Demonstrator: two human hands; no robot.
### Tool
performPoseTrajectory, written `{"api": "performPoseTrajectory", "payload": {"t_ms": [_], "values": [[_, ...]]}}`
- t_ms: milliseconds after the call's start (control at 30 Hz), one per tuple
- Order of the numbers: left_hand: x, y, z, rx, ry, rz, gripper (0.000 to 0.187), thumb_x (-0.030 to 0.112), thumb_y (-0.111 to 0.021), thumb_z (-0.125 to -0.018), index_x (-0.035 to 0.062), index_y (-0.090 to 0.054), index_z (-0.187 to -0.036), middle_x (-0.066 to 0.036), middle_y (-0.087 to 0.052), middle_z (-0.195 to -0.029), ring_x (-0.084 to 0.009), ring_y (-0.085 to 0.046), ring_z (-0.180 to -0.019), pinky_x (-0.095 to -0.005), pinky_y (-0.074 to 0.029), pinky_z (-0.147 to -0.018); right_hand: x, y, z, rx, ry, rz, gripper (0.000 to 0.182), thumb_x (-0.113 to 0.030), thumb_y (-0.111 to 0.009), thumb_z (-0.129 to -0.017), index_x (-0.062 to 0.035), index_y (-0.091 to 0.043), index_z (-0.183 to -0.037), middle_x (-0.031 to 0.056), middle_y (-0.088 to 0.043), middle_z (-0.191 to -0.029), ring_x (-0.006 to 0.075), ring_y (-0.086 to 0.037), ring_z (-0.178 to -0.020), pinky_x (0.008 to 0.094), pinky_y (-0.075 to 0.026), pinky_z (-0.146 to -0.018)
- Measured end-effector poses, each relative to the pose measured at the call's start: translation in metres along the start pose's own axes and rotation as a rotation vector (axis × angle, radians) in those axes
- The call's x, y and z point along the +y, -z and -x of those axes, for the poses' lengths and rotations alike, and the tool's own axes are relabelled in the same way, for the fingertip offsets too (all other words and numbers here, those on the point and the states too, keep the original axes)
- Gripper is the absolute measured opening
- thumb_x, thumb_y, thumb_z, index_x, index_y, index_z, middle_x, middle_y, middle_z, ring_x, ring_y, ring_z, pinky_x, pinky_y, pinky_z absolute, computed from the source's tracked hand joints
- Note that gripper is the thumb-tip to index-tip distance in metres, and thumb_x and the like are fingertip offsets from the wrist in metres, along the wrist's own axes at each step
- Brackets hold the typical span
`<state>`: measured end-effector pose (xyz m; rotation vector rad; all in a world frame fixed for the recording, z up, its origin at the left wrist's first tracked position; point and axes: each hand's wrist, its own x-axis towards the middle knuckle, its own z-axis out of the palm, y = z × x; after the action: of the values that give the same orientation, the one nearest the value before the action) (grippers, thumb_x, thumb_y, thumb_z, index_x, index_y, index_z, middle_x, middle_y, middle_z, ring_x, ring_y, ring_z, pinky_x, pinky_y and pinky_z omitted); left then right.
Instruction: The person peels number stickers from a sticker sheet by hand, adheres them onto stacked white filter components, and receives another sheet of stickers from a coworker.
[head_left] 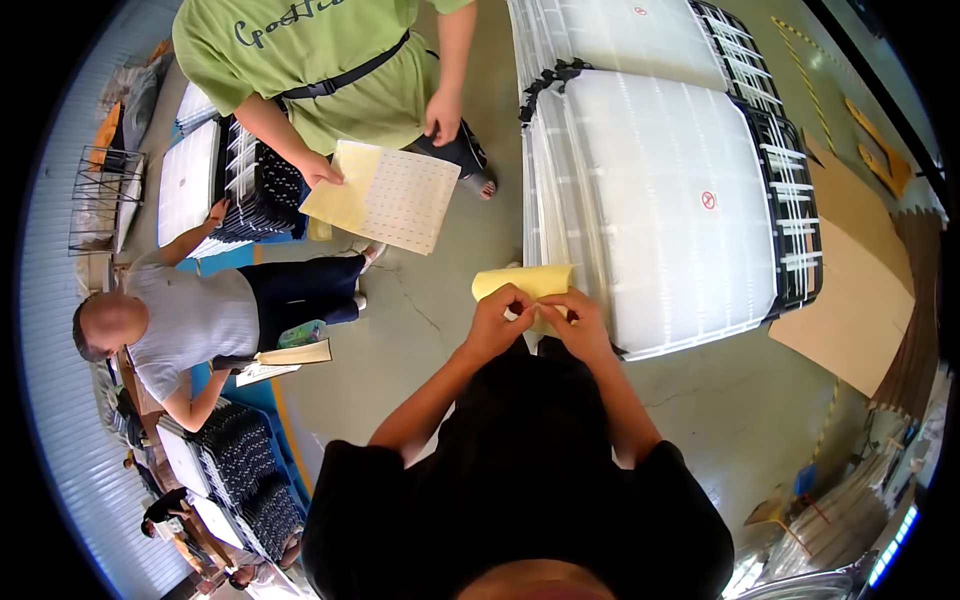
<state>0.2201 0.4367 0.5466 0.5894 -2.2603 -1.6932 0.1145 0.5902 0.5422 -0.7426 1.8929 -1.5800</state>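
Both of my hands meet in front of my body at a yellow sheet (520,282), which curls over behind the fingers. My left hand (499,322) and my right hand (580,322) are distinguished by side, each with thumb and fingertips pinched together at the sheet's near edge. Something small and pale shows between the fingertips, too small to name. Just beyond and to the right stands a stack of white plastic-covered panels (660,200) with black edges, bearing a small red round mark.
A person in a green shirt (340,110) stands ahead, holding a sheet of labels (385,195). At left, a person in grey (200,315) holds papers beside stacked panels (235,480). Brown cardboard (850,280) lies at right.
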Motion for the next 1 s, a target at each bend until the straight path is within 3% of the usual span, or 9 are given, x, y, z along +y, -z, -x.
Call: {"api": "performPoseTrajectory", "payload": {"t_ms": [133,233,333,367,400,567,667,767,1000], "values": [[-0.016,0.021,-0.061,-0.226,-0.05,0.105,0.009,0.006,-0.069,-0.084,0.0018,-0.061,-0.086,-0.004,-0.06,-0.078,-0.0121,-0.058,-0.071,-0.0265,-0.05,-0.067,-0.012,0.01,-0.024,0.109,-0.069,0.15,0.03,-0.006,-0.072,-0.084,-0.0065,-0.068,-0.113,0.0086,-0.063,-0.085,0.0162,-0.05,-0.059,0.0285,-0.041,-0.054],[-0.023,0.055,-0.146,-0.007,-0.225,0.07,0.008,0.006,-0.068,-0.086,0.0018,-0.061,-0.087,-0.002,-0.059,-0.076,-0.01,-0.056,-0.069,-0.0258,-0.047,-0.064,-0.019,0.012,-0.043,0.19,-0.061,0.283,0.031,-0.003,-0.07,-0.083,-0.0069,-0.068,-0.114,0.0103,-0.063,-0.088,0.017,-0.048,-0.059,0.0299,-0.04,-0.054],[-0.034,0.074,-0.264,0.117,-0.143,0.172,0.007,0.006,-0.067,-0.088,0.0014,-0.061,-0.087,0.002,-0.057,-0.072,-0.0053,-0.05,-0.065,-0.0247,-0.043,-0.058,-0.023,0.004,-0.056,0.063,0.092,0.414,0.033,0.002,-0.064,-0.084,-0.0076,-0.067,-0.115,0.016,-0.063,-0.095,0.0315,-0.062,-0.071,0.0366,-0.05,-0.063],[-0.051,0.069,-0.305,0.1,-0.168,0.227,0.009,0.008,-0.066,-0.089,0.001,-0.061,-0.087,0.003,-0.055,-0.071,-0.0041,-0.048,-0.064,-0.024,-0.042,-0.057,-0.04,-0.002,-0.065,-0.007,-0.014,0.374,0.032,0.003,-0.062,-0.083,-0.0081,-0.068,-0.114,0.0176,-0.061,-0.098,0.0384,-0.064,-0.082,0.0398,-0.053,-0.07],[-0.069,0.06,-0.342,0.088,-0.19,0.284,0.01,0.009,-0.066,-0.09,0.0007,-0.061,-0.087,0.004,-0.054,-0.07,-0.003,-0.047,-0.064,-0.0232,-0.041,-0.056,-0.043,-0.009,-0.071,-0.024,-0.024,0.395,0.032,0.003,-0.062,-0.083,-0.0081,-0.068,-0.114,0.0176,-0.061,-0.098,0.0384,-0.064,-0.082,0.0398,-0.053,-0.07],[-0.174,0.037,-0.468,0.205,-0.193,0.06,0.017,0.018,-0.073,-0.083,0.0027,-0.066,-0.087,-0.006,-0.064,-0.073,-0.0164,-0.061,-0.065,-0.0331,-0.049,-0.062,-0.043,-0.03,-0.088,-0.027,-0.122,0.463,0.03,0.005,-0.061,-0.083,-0.0056,-0.068,-0.11,0.0201,-0.06,-0.097,0.0403,-0.064,-0.087,0.041,-0.053,-0.074],[-0.203,0.031,-0.491,0.117,-0.184,-0.086,0.016,0.02,-0.074,-0.079,0.0066,-0.07,-0.088,-0.011,-0.067,-0.079,-0.0254,-0.065,-0.071,-0.0386,-0.052,-0.067,-0.044,-0.031,-0.086,0.023,-0.169,0.475,0.029,0.006,-0.062,-0.082,-0.0036,-0.067,-0.109,0.0203,-0.063,-0.101,0.0395,-0.065,-0.092,0.0395,-0.053,-0.077],[-0.215,0.022,-0.501,0.062,-0.206,-0.066,0.016,0.019,-0.075,-0.077,0.0092,-0.072,-0.09,-0.01,-0.067,-0.082,-0.0266,-0.066,-0.076,-0.0383,-0.053,-0.069,-0.042,-0.035,-0.085,0.05,-0.271,0.488,0.028,0.005,-0.062,-0.083,-0.0024,-0.067,-0.109,0.0201,-0.065,-0.106,0.0386,-0.064,-0.099,0.0394,-0.052,-0.083],[-0.226,-0.002,-0.527,0.048,-0.385,-0.037,0.016,0.018,-0.076,-0.078,0.0089,-0.074,-0.09,-0.008,-0.064,-0.083,-0.0243,-0.065,-0.077,-0.036,-0.052,-0.069,-0.032,-0.046,-0.1,0.014,-0.317,0.557,0.028,0.005,-0.064,-0.083,-0.0033,-0.067,-0.109,0.0183,-0.062,-0.092,0.0369,-0.065,-0.085,0.0386,-0.052,-0.072]]}}
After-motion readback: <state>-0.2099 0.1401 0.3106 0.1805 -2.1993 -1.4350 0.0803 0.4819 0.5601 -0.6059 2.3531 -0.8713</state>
